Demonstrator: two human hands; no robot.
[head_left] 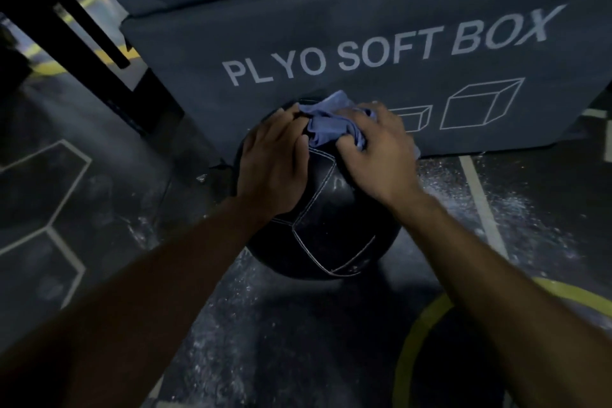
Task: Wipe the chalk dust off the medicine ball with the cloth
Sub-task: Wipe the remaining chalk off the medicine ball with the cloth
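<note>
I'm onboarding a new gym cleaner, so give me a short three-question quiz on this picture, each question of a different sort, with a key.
1. True or false: the medicine ball sits on top of the plyo soft box.
2. Which hand grips the cloth? A) left B) right C) neither
3. Fill in: the left hand lies flat on the ball's ____ side.

Key
1. False: it sits on the floor, in front of the box.
2. B: the right hand holds the bunched blue cloth on the top of the ball.
3. Left: its fingers are straight and rest on the ball beside the cloth.
</note>
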